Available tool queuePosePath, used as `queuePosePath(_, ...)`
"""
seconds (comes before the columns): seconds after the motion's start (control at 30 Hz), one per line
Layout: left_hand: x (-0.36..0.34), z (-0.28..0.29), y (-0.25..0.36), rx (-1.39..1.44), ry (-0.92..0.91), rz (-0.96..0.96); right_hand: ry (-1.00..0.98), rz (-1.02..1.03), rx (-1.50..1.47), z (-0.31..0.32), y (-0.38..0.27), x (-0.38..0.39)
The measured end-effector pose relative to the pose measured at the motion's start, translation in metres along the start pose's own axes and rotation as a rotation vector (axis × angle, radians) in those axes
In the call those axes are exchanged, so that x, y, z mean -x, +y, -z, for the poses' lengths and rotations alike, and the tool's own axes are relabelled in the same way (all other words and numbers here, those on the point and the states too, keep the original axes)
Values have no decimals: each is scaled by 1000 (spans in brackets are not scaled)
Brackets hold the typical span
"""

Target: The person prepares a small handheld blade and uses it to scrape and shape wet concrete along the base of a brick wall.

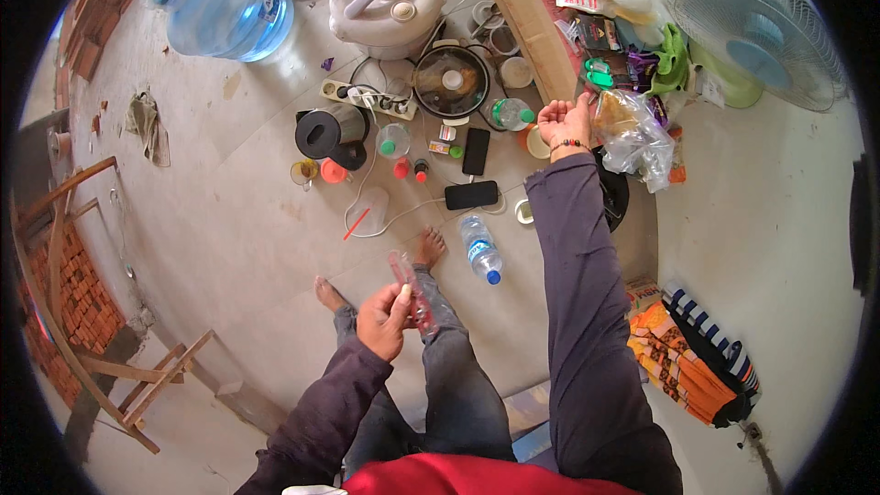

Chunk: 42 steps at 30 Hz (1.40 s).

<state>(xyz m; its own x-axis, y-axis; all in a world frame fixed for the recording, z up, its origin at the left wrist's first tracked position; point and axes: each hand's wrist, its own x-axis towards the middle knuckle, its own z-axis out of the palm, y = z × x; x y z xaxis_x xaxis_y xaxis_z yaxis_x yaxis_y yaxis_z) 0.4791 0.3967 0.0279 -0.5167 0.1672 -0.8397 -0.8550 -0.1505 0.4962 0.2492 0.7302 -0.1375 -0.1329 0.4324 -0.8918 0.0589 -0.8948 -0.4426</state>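
Now the left hand [382, 323] is pinching a slanting packet [423, 313]. A plastic bag [637, 145] is lying just right of the right hand [563, 124], whose grip is unclear.

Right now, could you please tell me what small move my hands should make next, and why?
Perhaps settle the right hand on the clear plastic bag: the hand is right beside it, though contact is unclear, while the left hand is occupied, pinching a reddish clear plastic piece.
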Motion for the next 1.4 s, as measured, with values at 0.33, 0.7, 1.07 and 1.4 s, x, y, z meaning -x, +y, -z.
queuePosePath(0.33,21,29,-26,21,6,46,-39,-13,-109,9,4,-4)
queuePosePath(0.7,56,21,27,19,-69,-110,-603,94,281,130,54,240)
queuePosePath(1.07,220,48,121,685,-442,-178,-902,819,699,189,69,513)
queuePosePath(1.4,357,122,130,706,-640,-392,-1167,524,529,224,109,661)
